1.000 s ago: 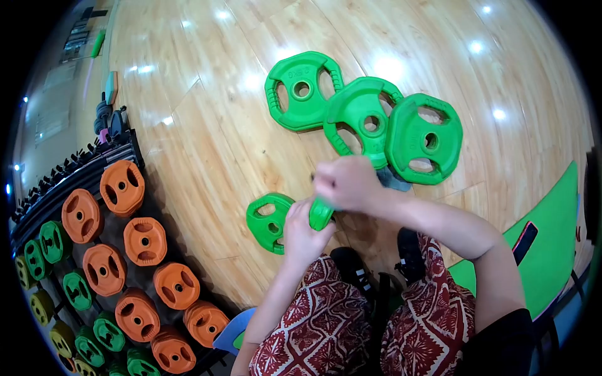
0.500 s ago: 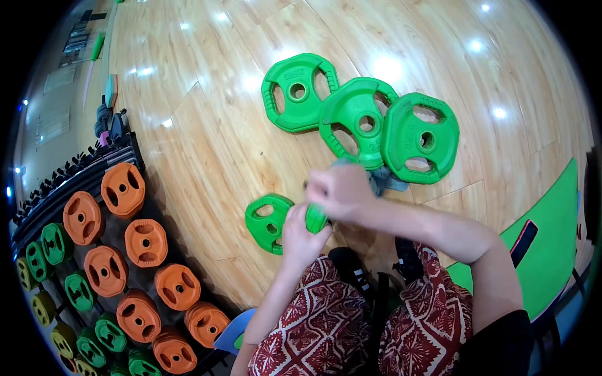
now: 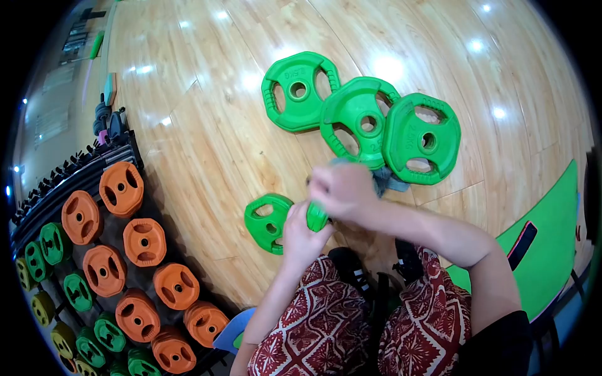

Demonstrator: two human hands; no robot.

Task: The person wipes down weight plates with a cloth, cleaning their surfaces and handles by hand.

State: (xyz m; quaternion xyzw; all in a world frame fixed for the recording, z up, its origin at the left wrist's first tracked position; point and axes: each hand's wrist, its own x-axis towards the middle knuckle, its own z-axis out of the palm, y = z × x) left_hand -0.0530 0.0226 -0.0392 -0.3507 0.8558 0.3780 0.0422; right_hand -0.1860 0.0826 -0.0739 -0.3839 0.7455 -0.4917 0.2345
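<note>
A: What's the biggest thing there?
B: The wood-plank floor [image 3: 207,125]. Next comes the rack [image 3: 115,232] at left, hung with orange weight plates [image 3: 133,242] plus green and yellow ones.
A: Then?
B: A green mat [image 3: 552,232] at right. After that, three green weight plates [image 3: 354,116] lie overlapping in a row beyond the hands.
A: Any other plate?
B: A smaller-looking green plate [image 3: 258,224], on the floor just beside the left hand [image 3: 302,235], which partly hides it.
A: How are the hands gripping?
B: The left one's fingers wrap around something. The right hand [image 3: 345,191] is curled and blurred; I can't tell what it pinches, if anything.
A: And smaller?
B: A phone [image 3: 522,244] on the mat. Smallest showing is a green ridged piece [image 3: 316,217], mostly hidden, in the left hand's grasp, right below the right fist.
</note>
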